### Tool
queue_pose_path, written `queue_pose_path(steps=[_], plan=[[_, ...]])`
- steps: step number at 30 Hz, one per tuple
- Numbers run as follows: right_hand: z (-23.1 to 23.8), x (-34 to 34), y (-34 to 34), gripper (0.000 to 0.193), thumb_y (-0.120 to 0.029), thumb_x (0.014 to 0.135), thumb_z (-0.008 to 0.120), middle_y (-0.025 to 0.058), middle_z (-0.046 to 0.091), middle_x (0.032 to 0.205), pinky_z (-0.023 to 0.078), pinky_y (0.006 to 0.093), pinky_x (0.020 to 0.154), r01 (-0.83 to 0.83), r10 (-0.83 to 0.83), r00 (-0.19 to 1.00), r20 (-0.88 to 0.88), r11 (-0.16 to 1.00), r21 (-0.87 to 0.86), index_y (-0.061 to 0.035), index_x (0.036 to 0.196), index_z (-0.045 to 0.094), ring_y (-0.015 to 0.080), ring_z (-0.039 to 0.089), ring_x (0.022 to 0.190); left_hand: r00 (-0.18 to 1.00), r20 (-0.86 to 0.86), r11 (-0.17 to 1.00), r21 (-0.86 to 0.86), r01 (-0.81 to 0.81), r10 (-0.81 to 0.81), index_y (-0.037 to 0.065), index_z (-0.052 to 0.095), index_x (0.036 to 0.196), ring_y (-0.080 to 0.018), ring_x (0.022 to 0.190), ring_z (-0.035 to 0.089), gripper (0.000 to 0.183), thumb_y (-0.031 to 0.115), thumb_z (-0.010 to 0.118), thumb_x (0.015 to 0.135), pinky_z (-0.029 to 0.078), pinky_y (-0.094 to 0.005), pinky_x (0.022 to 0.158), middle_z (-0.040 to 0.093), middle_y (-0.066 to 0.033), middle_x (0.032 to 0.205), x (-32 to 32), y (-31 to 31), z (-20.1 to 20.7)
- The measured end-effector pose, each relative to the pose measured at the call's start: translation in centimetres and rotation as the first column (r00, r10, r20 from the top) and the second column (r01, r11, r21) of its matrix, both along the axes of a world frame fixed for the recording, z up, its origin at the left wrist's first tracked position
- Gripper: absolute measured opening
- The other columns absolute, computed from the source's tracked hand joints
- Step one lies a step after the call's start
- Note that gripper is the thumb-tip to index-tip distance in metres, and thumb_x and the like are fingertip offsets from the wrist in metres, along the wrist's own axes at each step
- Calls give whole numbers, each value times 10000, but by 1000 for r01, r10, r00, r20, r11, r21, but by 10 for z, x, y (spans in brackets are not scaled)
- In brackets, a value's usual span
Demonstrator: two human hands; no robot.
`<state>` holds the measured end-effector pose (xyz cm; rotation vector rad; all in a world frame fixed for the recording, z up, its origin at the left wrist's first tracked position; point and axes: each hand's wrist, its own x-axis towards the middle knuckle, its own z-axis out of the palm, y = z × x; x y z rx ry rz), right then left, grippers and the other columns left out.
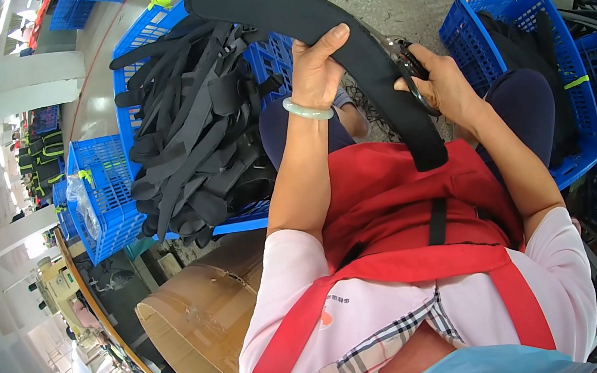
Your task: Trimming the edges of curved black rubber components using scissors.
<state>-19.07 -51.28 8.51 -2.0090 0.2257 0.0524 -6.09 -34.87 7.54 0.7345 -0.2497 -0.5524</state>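
A long curved black padded strap arcs from the upper middle down over my red apron. My left hand, with a pale green bangle on the wrist, grips the strap from its left side, thumb on top. My right hand holds a pair of small dark scissors against the strap's right edge. The strap's lower end hangs free over my lap.
A blue plastic crate heaped with black straps stands at my left. Another blue crate with dark pieces is at my right. A smaller blue crate and a brown cardboard drum sit lower left. Grey concrete floor lies ahead.
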Motion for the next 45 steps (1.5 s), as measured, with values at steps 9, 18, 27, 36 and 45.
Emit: queue_pose_path(steps=[9,18,27,36,45], plan=[[-8,-3,1,593,-397,765,767,182,584,720,459,389,662,-48,59,988,144,996,-80,6,1095,483,324,585,682,999,-26,999,-18,35,-35,63,663,926,-143,812,645,168,-49,685,802,523,-285,761,670,-24,887,-1,1,-4],[-16,-2,-7,657,-470,754,748,172,590,738,457,398,655,-82,89,993,79,993,-84,-4,1119,464,328,597,703,998,-34,999,-4,45,-45,64,670,937,-149,827,648,171,-44,686,805,529,-292,772,674,-28,903,-2,-1,-5],[-14,-3,-5,723,-478,716,770,182,595,765,454,413,645,-72,83,993,84,989,-126,-2,1146,437,351,601,719,997,-41,998,-38,59,-60,62,675,932,-153,834,651,161,-41,684,809,535,-302,777,677,-31,908,-3,-1,-7],[-13,-2,-3,582,-460,769,746,137,531,642,435,350,579,-71,80,992,99,994,-83,19,1006,514,202,510,607,996,-51,997,9,77,-77,70,672,908,-149,818,642,146,-39,686,811,527,-296,773,669,-26,890,-4,0,-9],[-26,-1,-5,468,-396,816,728,107,542,651,426,326,572,-39,34,984,175,999,22,17,938,546,152,475,613,993,-62,995,6,103,-103,59,667,930,-158,834,645,150,-38,681,816,529,-309,786,670,-34,903,-5,-3,-11]])
